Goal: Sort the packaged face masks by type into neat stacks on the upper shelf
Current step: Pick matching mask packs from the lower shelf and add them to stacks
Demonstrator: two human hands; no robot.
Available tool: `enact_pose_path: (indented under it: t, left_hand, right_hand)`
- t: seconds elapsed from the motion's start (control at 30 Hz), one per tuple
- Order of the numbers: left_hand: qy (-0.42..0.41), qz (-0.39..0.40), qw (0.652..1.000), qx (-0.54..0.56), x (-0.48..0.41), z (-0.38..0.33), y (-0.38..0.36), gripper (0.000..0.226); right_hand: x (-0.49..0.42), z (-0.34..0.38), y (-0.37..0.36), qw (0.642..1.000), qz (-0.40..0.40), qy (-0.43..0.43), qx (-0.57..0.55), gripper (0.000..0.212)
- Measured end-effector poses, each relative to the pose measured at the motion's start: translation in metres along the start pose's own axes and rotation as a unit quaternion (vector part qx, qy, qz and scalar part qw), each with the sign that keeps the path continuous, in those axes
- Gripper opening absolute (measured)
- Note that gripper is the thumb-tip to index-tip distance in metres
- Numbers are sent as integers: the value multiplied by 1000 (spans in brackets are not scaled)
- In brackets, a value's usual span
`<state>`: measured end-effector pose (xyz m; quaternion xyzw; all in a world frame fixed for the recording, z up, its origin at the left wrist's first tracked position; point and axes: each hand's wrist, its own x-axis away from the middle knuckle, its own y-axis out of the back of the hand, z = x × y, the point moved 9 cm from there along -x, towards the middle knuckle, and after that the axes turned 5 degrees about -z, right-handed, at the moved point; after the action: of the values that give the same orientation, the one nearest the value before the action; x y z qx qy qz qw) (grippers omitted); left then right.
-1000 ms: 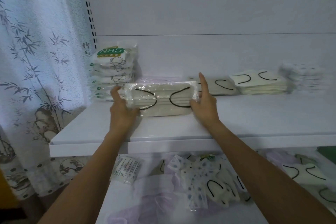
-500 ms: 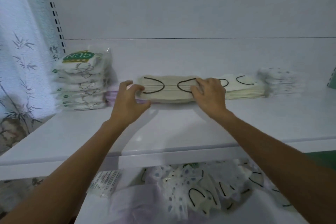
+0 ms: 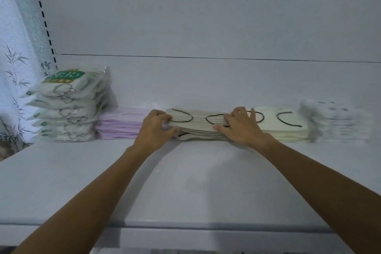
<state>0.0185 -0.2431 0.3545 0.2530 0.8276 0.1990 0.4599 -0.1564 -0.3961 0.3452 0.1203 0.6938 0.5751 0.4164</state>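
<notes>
On the upper shelf (image 3: 185, 181), a beige mask pack (image 3: 198, 123) with black ear loops lies on a low stack of the same kind against the back wall. My left hand (image 3: 154, 132) grips its left end, fingers over the top and thumb at the front edge. My right hand (image 3: 241, 130) holds its right end with bent fingers on top and the thumb along the front. Left of it sit a purple mask stack (image 3: 119, 126) and a tall N95 stack (image 3: 68, 107). To the right lie a cream stack (image 3: 286, 128) and a blurred dotted white stack (image 3: 338, 121).
A bamboo-print curtain (image 3: 14, 68) hangs at the left beside the slotted shelf upright (image 3: 44, 20). The front half of the shelf is bare white surface. The lower shelf is almost out of view at the bottom edge.
Both hands carried the beige pack from the shelf's front to the back and set it on the beige stack. The view moved closer and lost the lower shelf.
</notes>
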Motion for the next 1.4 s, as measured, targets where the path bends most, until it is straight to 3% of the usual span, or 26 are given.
enact_pose_path:
  t: [0.13,0.23,0.37,0.5,0.6,0.77,0.87,1.03,1.23,1.4]
  left_hand:
    - [-8,60,998,-11,-1,-14,-31,56]
    - [-23,97,985,-142,2,-19,-47,74]
    - [-27,72,969,-235,1,-16,-43,59]
    - [-43,31,957,-284,-7,-19,-37,44]
    - [-44,2,948,-315,-13,-18,-32,41]
    - [-55,24,951,-304,-2,-17,-30,47]
    - [-60,45,967,-242,10,-17,-16,40]
    - [-104,74,987,-95,42,-23,15,26]
    - [-105,60,991,-62,106,-25,71,22]
    - [-78,52,994,-56,179,-2,123,20]
  right_hand:
    - [-10,-25,2,999,-4,-14,45,56]
    - [-15,-31,-2,998,-4,-22,60,58]
    - [-12,-7,7,993,-100,56,29,67]
    - [-4,26,-11,982,-48,172,54,76]
    - [-12,25,-14,986,-49,145,67,65]
    - [-9,33,-24,990,-13,131,50,78]
    - [2,40,-8,990,-30,130,36,88]
    - [33,69,25,985,-86,151,5,72]
    - [93,119,44,988,-98,113,-42,57]
    - [158,190,46,976,-149,136,-85,50]
